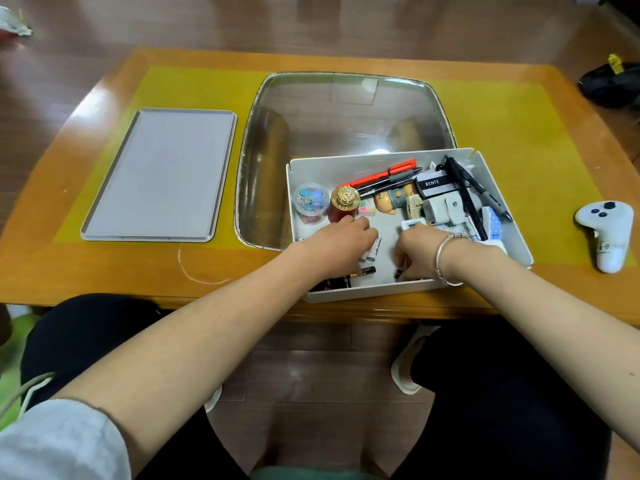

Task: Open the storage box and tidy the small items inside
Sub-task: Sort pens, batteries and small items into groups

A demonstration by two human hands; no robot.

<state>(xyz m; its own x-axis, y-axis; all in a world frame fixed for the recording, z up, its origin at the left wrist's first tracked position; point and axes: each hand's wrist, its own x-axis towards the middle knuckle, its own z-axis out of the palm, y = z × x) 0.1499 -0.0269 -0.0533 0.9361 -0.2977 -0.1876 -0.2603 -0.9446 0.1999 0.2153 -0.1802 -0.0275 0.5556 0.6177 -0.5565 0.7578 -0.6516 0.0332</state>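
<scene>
Hands working inside open box [504, 216]: left hand [341, 242] curling over batteries [373, 249], right hand [420, 252] pinching small dark item, identity unclear. Lid [161, 173] lying on table [519, 133] at 9 o'clock.

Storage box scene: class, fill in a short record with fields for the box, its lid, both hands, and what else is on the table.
box: white storage box, open, full of small items
lid: grey lid, flat on the table left of the box
left hand: left hand inside the box, over the batteries
right hand: right hand inside the box, fingers curled; what it holds is hidden
pens: black and red pens along the back wall
elsewhere: white controller on the table, right
</scene>
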